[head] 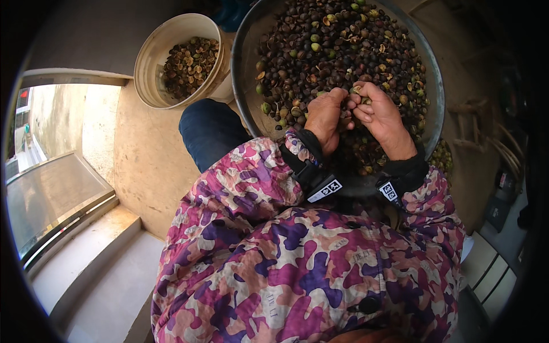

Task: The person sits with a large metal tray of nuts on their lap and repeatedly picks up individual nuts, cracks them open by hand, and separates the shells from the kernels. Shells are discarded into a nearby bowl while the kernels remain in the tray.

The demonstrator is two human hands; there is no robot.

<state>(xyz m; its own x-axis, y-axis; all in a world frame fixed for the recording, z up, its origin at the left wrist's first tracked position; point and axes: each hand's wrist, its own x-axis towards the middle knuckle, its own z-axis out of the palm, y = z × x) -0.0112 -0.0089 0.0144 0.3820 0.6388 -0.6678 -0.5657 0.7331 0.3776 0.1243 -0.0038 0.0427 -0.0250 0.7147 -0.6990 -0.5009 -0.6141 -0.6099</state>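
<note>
A wide round sieve with a metal rim (438,81) lies before me, filled with dark brown and some green nuts or seed pods (326,47). Over its near part, my left hand (328,118) and my right hand (379,115) meet at the fingertips. The right fingers pinch a small greenish-yellow husk piece (356,90), and another pale green bit shows by the right fingers. The left fingers are curled close against it; what they hold is hidden. A cream plastic bucket (148,64), upper left, holds pale and brown split husks (191,64).
My knee (212,128) is between bucket and sieve. At the left are a white step (81,240) and a framed panel (55,193). More green pods (441,158) lie beyond the sieve's lower right rim. A wooden object (469,124) stands on the floor at right.
</note>
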